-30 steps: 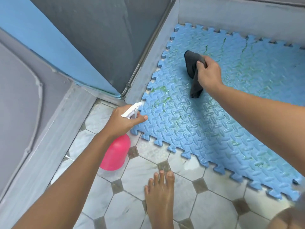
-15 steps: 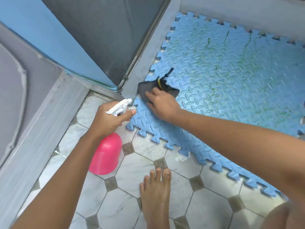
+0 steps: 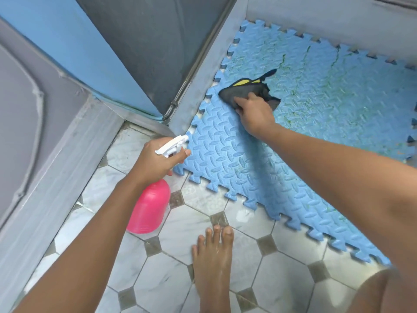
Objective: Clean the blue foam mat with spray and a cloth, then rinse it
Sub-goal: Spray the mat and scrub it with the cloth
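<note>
The blue foam mat (image 3: 225,159), with jigsaw edges and green smears over its far half, lies on the tiled floor against a grey wall. My right hand (image 3: 255,111) presses a dark grey cloth (image 3: 239,91) with a yellow patch flat onto the mat near its left edge. My left hand (image 3: 158,159) grips the neck of a pink spray bottle (image 3: 149,206) with a white trigger head (image 3: 172,146), held at the mat's near-left corner with the nozzle pointing toward the mat.
White marble floor tiles (image 3: 176,279) with small dark diamond insets lie in front of the mat. My bare foot (image 3: 214,263) stands on them. A grey door and frame (image 3: 33,154) rise on the left; a grey wall (image 3: 327,21) borders the mat's far side.
My right hand swept the cloth from the mat's middle to its near-left corner, then slid it a little farther up along the left edge. The spray bottle stayed in place.
</note>
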